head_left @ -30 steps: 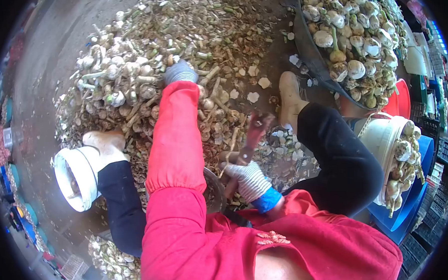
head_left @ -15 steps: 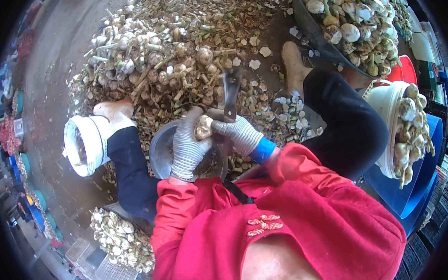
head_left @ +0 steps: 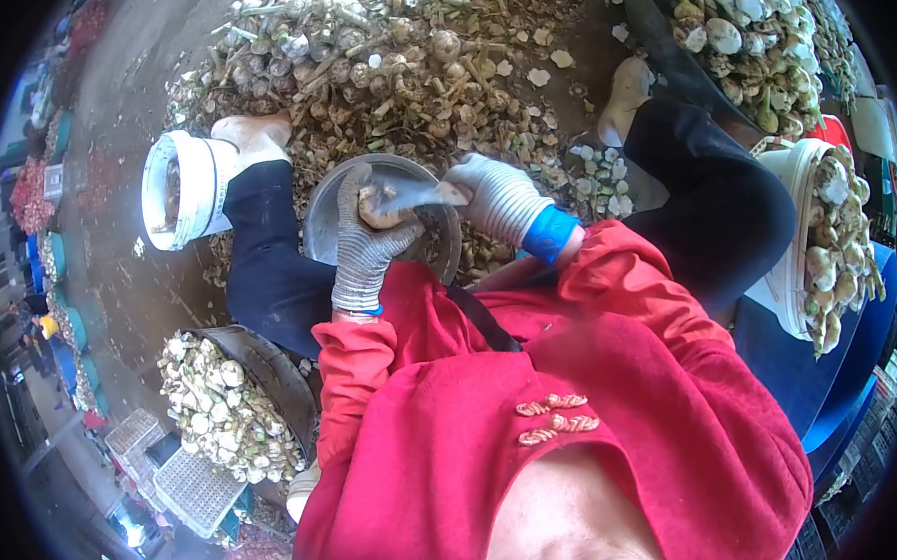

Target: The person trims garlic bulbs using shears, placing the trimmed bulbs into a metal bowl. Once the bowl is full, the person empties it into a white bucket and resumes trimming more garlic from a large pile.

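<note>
My left hand (head_left: 361,234), in a striped grey-white glove, is closed around a garlic bulb (head_left: 378,215) above a grey metal basin (head_left: 318,224) between my legs. A matching glove covers my right hand (head_left: 505,197), which grips a knife (head_left: 427,194) near the basin's right rim. The blade points left and reaches the bulb; motion blurs it. Glove fingers partly hide both the bulb and the knife's handle.
A large heap of garlic with stems (head_left: 359,64) lies ahead on the floor. A white bucket (head_left: 177,197) stands at the left. Another white bucket (head_left: 781,225) with garlic is at the right. Trimmed-looking garlic (head_left: 224,410) is piled lower left, near plastic crates (head_left: 199,486).
The knife has swung from pointing away from me to pointing left across the garlic bulb. My right hand has moved away from the left one. The whole view has shifted slightly.
</note>
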A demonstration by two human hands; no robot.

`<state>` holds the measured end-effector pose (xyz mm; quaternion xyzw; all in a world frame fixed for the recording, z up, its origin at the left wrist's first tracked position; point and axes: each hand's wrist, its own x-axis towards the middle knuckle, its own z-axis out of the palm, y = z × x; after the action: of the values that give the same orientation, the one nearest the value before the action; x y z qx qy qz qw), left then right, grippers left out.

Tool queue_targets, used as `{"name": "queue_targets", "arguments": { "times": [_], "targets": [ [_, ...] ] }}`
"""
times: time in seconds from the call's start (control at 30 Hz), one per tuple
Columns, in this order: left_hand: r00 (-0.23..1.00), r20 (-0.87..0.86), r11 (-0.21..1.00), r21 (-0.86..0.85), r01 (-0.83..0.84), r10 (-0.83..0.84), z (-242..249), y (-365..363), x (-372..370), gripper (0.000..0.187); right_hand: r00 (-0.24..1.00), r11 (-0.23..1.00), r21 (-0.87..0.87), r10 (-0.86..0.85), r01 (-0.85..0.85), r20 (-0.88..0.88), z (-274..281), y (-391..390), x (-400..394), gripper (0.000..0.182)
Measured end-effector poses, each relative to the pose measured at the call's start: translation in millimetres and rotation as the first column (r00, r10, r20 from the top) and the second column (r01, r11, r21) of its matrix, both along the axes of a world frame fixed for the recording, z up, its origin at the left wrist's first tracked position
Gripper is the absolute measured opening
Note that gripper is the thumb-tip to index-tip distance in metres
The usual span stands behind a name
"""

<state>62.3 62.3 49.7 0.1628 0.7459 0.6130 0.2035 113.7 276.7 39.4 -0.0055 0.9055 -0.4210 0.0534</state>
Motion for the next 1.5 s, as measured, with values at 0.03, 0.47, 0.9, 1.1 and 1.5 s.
{"name": "queue_targets", "arguments": {
  "times": [0.03,0.47,0.9,1.1,1.5],
  "targets": [
    [1.0,-0.002,0.998,-0.063,0.019,-0.02,4.6,0.2,3.4,0.086,0.999,0.999,0.03,0.036,-0.036,0.009,5.8,-3.9,2.7,0.022],
    [0.914,-0.403,0.954,-0.252,-0.161,0.048,-25.6,4.9,24.4,0.074,0.977,0.969,0.144,0.188,-0.201,0.101,11.0,-17.5,-0.7,0.021],
    [0.847,0.064,0.775,0.373,-0.51,0.527,23.9,16.4,40.8,0.052,0.717,0.682,-0.221,-0.665,0.697,0.21,-125.5,51.4,-30.6,0.017],
    [0.654,0.73,0.366,0.564,-0.74,0.198,4.3,7.3,4.7,0.057,0.975,0.983,-0.095,-0.169,0.156,-0.142,-23.5,-20.3,6.2,0.019],
    [0.723,0.687,0.308,0.705,-0.639,-0.072,37.2,53.7,15.6,0.049,0.974,0.998,0.03,0.05,-0.058,0.221,-164.0,8.8,-8.5,0.014]
  ]
}}
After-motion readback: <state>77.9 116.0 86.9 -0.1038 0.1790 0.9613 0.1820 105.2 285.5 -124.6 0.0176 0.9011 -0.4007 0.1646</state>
